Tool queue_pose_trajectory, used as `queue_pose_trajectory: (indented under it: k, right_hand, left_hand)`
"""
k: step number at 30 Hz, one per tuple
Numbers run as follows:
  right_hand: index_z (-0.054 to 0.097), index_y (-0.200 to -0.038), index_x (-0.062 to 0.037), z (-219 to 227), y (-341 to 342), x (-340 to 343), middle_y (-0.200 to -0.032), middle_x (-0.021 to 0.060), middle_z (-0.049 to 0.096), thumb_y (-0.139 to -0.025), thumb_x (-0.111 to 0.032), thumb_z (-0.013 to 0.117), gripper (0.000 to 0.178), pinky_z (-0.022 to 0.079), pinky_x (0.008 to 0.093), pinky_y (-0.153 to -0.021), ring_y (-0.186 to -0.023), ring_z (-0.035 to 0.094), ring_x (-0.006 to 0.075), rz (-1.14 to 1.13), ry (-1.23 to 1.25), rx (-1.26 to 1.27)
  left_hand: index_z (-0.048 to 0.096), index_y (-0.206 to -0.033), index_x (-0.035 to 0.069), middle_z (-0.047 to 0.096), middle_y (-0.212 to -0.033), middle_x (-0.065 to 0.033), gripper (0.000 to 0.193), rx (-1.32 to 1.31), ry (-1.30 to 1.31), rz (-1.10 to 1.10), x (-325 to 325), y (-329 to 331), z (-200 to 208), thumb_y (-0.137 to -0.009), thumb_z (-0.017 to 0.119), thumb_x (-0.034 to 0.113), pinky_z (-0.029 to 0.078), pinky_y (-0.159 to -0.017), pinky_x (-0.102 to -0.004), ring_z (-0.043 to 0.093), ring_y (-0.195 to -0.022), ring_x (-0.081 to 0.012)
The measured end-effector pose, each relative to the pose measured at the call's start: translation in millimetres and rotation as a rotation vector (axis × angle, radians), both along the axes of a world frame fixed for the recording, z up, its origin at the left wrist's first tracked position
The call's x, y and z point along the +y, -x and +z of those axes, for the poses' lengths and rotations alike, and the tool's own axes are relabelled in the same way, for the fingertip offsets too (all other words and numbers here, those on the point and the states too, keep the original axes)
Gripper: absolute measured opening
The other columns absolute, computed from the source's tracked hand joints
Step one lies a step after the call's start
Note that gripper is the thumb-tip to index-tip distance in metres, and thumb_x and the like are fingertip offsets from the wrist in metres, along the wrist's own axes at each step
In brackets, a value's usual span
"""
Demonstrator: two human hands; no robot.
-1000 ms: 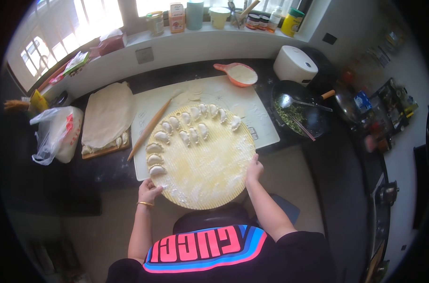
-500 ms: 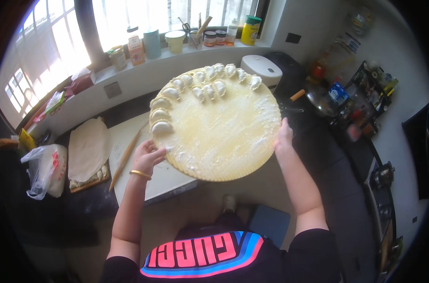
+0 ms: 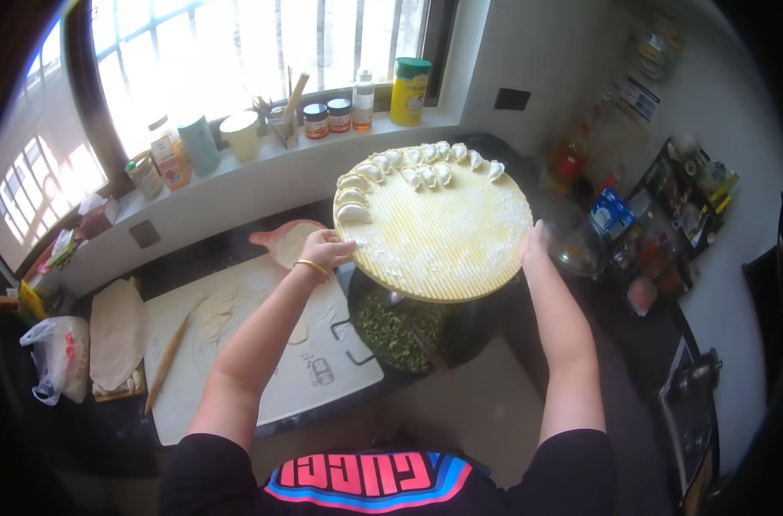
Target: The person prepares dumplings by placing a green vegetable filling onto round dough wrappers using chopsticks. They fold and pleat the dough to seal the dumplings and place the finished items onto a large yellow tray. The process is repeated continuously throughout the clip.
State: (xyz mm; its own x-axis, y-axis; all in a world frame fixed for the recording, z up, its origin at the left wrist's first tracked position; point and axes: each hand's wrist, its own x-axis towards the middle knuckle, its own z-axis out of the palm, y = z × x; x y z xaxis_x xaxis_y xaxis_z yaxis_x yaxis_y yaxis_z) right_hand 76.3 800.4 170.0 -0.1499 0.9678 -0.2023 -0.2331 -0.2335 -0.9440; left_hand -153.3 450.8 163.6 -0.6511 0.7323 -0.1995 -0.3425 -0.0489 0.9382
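Note:
Both my hands carry a round, ridged, pale yellow tray (image 3: 443,232) dusted with flour. My left hand (image 3: 327,249) grips its left rim, thumb on top. At the right rim my right hand (image 3: 536,242) is closed on the edge, its fingers partly hidden. Several dumplings (image 3: 426,176) line the tray's far and left edges. Below the near rim, partly covered by it, stands a wide pan of chopped green filling (image 3: 387,331), with a spoon handle and chopsticks in it.
A white board (image 3: 237,378) holds dough rounds (image 3: 218,311) and a rolling pin (image 3: 168,363). Behind it sits a pink bowl of flour (image 3: 290,243). A cloth-covered tray (image 3: 118,335) and a plastic bag (image 3: 60,357) lie at left. Jars (image 3: 327,119) line the windowsill.
My hands have carried the tray away from me and to the right, tilting it flatter. The pan of filling, pink bowl and dough rounds have come into view; the white rice cooker is now hidden.

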Motion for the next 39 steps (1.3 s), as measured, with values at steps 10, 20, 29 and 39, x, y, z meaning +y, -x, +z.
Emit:
queue_pose_trajectory:
  k: [10, 20, 29, 39]
  right_hand:
    - [0.038, -0.117, 0.0108, -77.6, 51.2, 152.9, -0.121, 0.0208, 0.047, -0.091, -0.032, 0.034, 0.05, 0.041, 0.0386, -0.091, -0.108, 0.049, 0.0319, 0.075, 0.075, 0.172]
    - [0.041, -0.117, 0.01, -75.0, 72.4, 166.2, -0.118, 0.0187, 0.049, -0.09, -0.034, 0.035, 0.052, 0.039, 0.0374, -0.091, -0.106, 0.05, 0.03, 0.199, 0.137, 0.294]
    - [0.045, -0.114, 0.0089, -79.9, 60.7, 165.1, -0.11, 0.0171, 0.055, -0.091, -0.045, 0.035, 0.06, 0.043, 0.0359, -0.086, -0.1, 0.054, 0.0273, 0.225, 0.102, 0.118]
    - [0.026, -0.124, 0.0126, -73.0, 35.1, 114.5, -0.125, 0.0221, 0.04, -0.091, -0.044, 0.036, 0.066, 0.031, 0.0368, -0.1, -0.116, 0.04, 0.0295, 0.294, 0.054, 0.157]
  left_hand:
    - [0.056, -0.095, -0.007, 0.062, -0.089, -0.0109, 0.028, 0.037, 0.056, 0.051, 103.6, 39.9, -34.7, -0.072, 0.068, 0.004, 0.052, -0.069, -0.0264, 0.062, -0.077, -0.0173]
    - [0.056, -0.095, -0.004, 0.061, -0.088, -0.0096, 0.026, 0.044, 0.09, 0.081, 134.1, 50.5, -47.4, -0.073, 0.067, 0.005, 0.051, -0.068, -0.0267, 0.061, -0.078, -0.0164]
    - [0.05, -0.112, -0.003, 0.059, -0.102, -0.0088, 0.036, -0.029, 0.02, 0.088, 135.1, 42.8, -46.9, -0.081, 0.06, 0.014, 0.048, -0.081, -0.0293, 0.058, -0.091, -0.0159]
    - [0.025, -0.132, -0.001, 0.043, -0.123, -0.0164, 0.064, -0.172, -0.155, 0.127, 76.1, 12.8, -49.4, -0.083, 0.061, 0.021, 0.047, -0.083, -0.0361, 0.051, -0.104, -0.0246]
